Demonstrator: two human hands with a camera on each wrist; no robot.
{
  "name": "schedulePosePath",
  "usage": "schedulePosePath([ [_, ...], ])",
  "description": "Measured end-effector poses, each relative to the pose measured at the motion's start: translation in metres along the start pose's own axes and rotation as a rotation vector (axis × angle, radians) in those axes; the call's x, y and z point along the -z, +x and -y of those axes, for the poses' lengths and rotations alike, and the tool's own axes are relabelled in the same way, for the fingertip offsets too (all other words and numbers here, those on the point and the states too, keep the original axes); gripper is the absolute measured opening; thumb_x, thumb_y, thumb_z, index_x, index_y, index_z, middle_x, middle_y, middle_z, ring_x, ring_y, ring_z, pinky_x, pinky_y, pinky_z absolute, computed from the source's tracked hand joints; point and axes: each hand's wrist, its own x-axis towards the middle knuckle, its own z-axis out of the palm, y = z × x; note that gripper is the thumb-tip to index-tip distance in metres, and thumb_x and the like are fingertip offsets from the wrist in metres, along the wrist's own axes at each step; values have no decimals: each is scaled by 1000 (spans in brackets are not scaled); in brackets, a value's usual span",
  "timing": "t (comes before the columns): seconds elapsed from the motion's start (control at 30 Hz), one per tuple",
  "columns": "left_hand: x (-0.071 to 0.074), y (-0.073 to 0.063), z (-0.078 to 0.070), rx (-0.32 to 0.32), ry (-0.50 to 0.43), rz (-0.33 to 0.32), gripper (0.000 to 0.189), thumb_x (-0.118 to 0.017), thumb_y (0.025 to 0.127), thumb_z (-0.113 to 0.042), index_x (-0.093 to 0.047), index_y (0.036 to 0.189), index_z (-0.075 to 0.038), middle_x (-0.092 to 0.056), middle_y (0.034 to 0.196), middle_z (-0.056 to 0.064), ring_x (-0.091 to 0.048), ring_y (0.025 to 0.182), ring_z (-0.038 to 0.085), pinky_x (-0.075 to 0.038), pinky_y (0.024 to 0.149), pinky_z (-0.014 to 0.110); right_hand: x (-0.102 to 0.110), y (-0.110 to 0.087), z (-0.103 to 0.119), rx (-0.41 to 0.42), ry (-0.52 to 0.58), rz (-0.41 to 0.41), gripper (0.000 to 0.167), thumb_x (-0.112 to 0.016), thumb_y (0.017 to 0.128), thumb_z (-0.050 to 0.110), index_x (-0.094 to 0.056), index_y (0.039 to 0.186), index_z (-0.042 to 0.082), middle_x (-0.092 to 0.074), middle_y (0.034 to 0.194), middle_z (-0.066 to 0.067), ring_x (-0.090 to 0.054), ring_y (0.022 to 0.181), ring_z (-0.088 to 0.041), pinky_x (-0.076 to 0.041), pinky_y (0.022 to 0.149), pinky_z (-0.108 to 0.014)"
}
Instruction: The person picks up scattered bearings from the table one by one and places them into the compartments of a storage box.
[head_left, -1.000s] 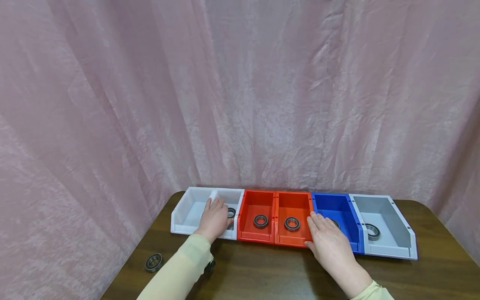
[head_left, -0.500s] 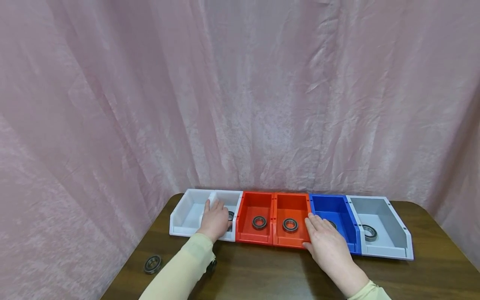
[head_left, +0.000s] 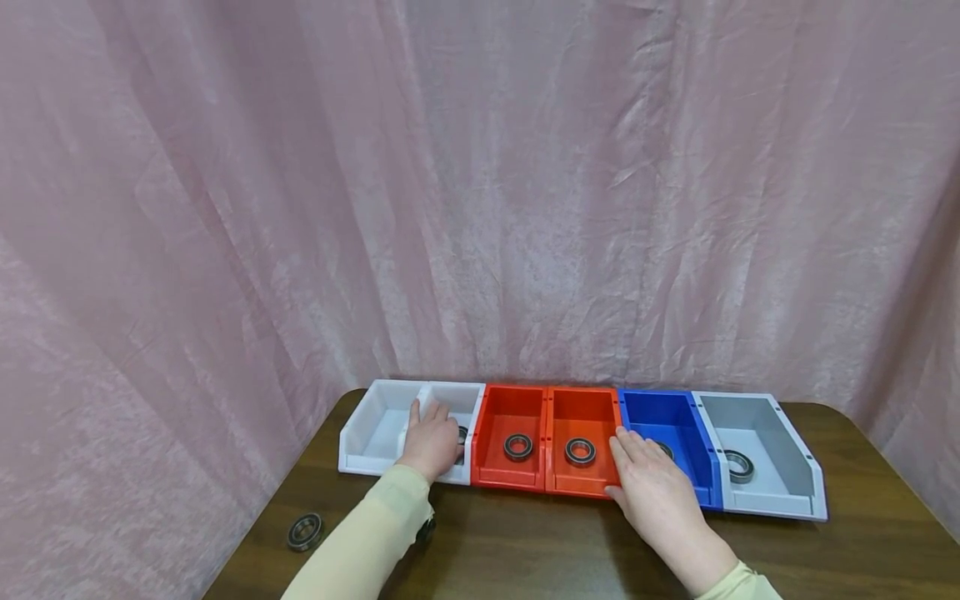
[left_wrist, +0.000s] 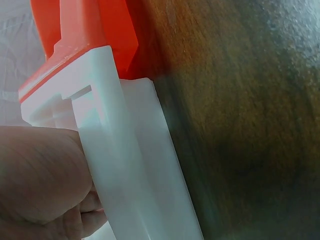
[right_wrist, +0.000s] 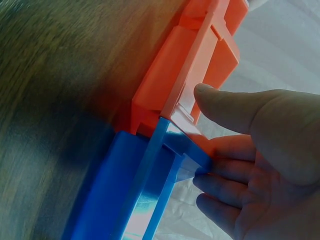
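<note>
My left hand (head_left: 432, 443) reaches into the second white bin (head_left: 471, 393). Its index finger points along the divider beside the left white bin (head_left: 360, 463); other fingers look bent in the left wrist view. The hand partly covers a ball bearing (head_left: 462, 433) there; I cannot tell whether it grips it. My right hand (head_left: 654, 483) rests, fingers fairly straight, at the wall between the orange-red bin (head_left: 585, 402) and the blue bin (head_left: 660, 402). Its thumb (right_wrist: 220, 102) extends by the orange-red bin's front. Ball bearings lie in the orange-red bin (head_left: 581, 452) and, partly hidden, the blue one.
A red bin (head_left: 517, 401) and, at the right end, a grey bin (head_left: 780, 504) each hold a ball bearing. Another bearing (head_left: 305, 532) lies on the wooden table (head_left: 540, 550) at the left. A pink curtain (head_left: 480, 183) hangs behind the bins.
The left hand's fingers bend more while its index finger stays out along the divider. The right hand keeps its place at the bin wall. The view shifts slightly.
</note>
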Motion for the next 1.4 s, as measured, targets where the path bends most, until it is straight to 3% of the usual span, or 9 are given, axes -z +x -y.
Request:
schedulePosePath([
  [0.5,1,3,-1,11,18,54,25,-83,99,-31,-81,104,-7,-73,115,13,-56,137,35,-11,130,71,1,0,0,1,2,7,68,-97,85,27,-70,136,-9,-66,146,-29,-66,133,-47,-50,115,-59],
  [0.83,-7,8,2,-6,52,49,19,-86,95,-31,-80,89,-15,-74,103,7,-60,136,33,-14,129,72,0,0,-1,3,1,0,68,-97,85,27,-70,136,-9,-66,146,-29,-66,133,-47,-50,115,-59],
  [1.03,-7,7,3,-4,59,38,18,-85,96,-30,-81,92,-14,-74,103,8,-61,130,33,-15,129,72,2,2,1,2,-1,15,69,-97,85,27,-69,138,-9,-65,146,-29,-65,134,-47,-49,116,-59],
  [1.27,13,-1,-5,11,47,43,18,-83,97,-27,-80,92,-11,-73,106,10,-61,128,33,-17,129,71,1,0,0,11,-13,-9,69,-98,84,27,-70,137,-9,-66,145,-30,-66,133,-46,-51,115,-58],
  [1.4,14,-4,-7,11,19,47,20,-83,98,-28,-81,98,-8,-73,112,11,-60,131,34,-17,128,71,1,-2,0,7,-14,-5,70,-98,85,27,-70,137,-9,-66,145,-30,-66,134,-46,-50,115,-58],
])
